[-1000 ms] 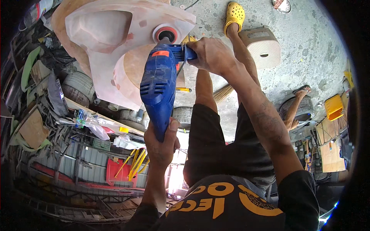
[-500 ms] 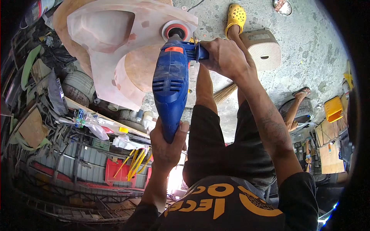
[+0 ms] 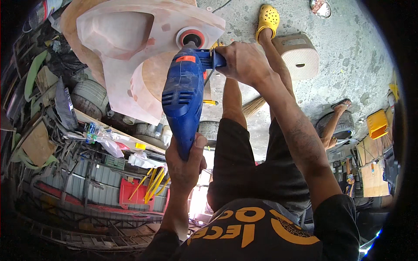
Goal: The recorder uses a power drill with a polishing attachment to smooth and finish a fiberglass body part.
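My two hands hold a blue power drill [image 3: 183,89] with a round red-and-white pad [image 3: 191,31] on its front end. The pad rests against the upper right part of a moulded panel [image 3: 114,69], whitish with pink-brown patches. My left hand [image 3: 185,167] is wrapped round the drill's narrow rear grip, thumb on its right side. My right hand [image 3: 246,63] is closed round the blue side handle near the front. Part of the pad's face against the panel is hidden.
Beyond my right arm stand a beige stool [image 3: 300,63] and my foot in a yellow clog [image 3: 267,19]. A broom [image 3: 254,106] lies behind my legs. Another person's leg [image 3: 334,124] is by a tyre at right. Tyres [image 3: 89,93] and scrap crowd the left.
Both hands have shifted slightly left with the drill, and its pad has slid a little left along the panel. The panel has hardly moved.
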Demonstrator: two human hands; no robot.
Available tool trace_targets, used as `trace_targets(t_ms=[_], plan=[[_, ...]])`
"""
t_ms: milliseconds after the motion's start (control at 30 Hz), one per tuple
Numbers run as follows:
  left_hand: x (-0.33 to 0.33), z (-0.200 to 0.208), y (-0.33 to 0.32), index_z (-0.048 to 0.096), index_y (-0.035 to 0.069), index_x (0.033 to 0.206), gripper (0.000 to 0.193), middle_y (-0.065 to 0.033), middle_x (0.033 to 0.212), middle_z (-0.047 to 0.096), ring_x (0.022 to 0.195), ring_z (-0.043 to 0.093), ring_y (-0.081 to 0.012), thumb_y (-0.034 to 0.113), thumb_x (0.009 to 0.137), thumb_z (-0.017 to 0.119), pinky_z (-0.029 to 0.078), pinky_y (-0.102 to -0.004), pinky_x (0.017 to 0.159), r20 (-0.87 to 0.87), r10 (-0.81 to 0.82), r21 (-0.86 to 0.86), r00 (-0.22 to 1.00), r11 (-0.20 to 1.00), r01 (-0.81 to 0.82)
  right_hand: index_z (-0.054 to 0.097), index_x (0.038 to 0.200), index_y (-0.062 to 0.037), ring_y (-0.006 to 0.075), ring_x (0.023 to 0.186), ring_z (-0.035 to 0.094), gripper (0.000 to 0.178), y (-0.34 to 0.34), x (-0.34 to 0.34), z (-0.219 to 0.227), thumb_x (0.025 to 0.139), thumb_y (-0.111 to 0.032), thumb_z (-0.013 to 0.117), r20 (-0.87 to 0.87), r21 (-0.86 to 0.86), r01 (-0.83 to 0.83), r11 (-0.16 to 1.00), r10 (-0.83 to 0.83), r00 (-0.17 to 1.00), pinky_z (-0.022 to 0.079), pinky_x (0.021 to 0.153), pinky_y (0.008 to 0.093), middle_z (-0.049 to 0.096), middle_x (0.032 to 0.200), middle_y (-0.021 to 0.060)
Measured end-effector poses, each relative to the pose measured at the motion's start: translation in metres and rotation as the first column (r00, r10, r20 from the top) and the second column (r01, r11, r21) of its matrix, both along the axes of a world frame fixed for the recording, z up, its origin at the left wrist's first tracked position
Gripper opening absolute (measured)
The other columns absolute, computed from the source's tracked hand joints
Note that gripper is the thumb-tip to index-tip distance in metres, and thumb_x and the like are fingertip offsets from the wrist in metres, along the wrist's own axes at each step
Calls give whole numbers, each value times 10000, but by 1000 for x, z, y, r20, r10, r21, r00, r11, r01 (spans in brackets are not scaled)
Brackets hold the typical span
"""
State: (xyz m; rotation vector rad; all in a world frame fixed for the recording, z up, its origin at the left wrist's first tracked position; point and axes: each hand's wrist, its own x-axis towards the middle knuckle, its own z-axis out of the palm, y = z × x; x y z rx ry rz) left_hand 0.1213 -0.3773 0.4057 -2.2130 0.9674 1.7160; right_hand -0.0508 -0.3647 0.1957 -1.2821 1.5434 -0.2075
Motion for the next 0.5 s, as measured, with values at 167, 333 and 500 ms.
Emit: trace_targets(t_ms=[167,333,500], plan=[[-3,0,-2,582,-3,1007,234,-46,731,617,469,533,-84,195,934,684,436,-247,435,-17,82,3,997,997,-82,713,949,-94,353,793,702,240,6,-1,-2,813,-292,728,1,16,-5,1000,5,1000,563,746,451,702,801,167],[-4,0,3,569,-40,1104,313,-74,747,623,467,538,-97,214,940,654,425,-252,443,-19,12,48,1000,999,-11,702,974,-87,365,760,700,255,17,-8,-1,821,-289,733,3,0,17,1000,-17,1000,567,717,459,702,796,170],[-14,2,0,571,-15,1004,259,-35,611,586,465,562,-96,206,928,682,452,-255,449,-13,1,74,1000,997,0,699,959,-72,370,747,699,249,22,-16,1,817,-273,736,6,7,35,999,-35,999,568,711,465,698,771,175]])
